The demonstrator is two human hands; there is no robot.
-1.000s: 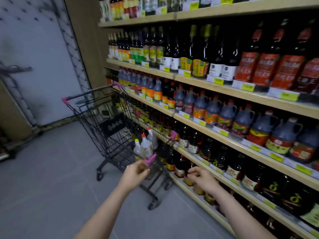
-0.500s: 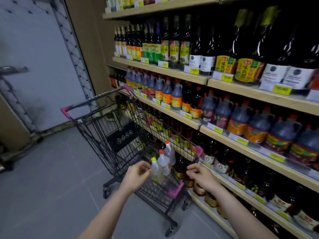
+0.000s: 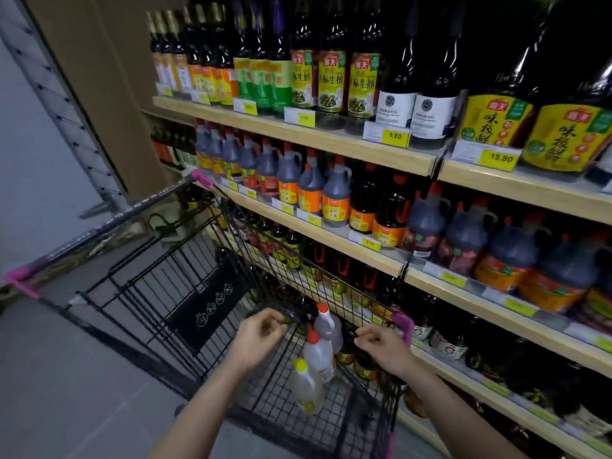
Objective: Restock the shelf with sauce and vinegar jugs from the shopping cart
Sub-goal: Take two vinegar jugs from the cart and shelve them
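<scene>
The black wire shopping cart (image 3: 185, 293) with pink corners stands against the shelf (image 3: 371, 260). In its basket three pale jugs stand in a row: a red-capped jug (image 3: 328, 327), a second red-capped jug (image 3: 318, 354) and a yellow-capped jug (image 3: 303, 385). My left hand (image 3: 260, 334) hovers over the basket just left of the jugs, fingers curled against dark wire. My right hand (image 3: 381, 346) is just right of them by the pink corner (image 3: 403, 323), fingers curled with nothing seen in them.
The shelves on the right hold rows of dark sauce bottles (image 3: 331, 77) and grey handled jugs (image 3: 336, 200) with yellow price tags. Grey floor (image 3: 66, 376) lies left of the cart. A brown wall panel (image 3: 99, 77) ends the shelving.
The view has come closer to the cart and shelf. Both hands now sit over the basket on either side of the jugs; the left hand was on the cart's pink corner a second ago.
</scene>
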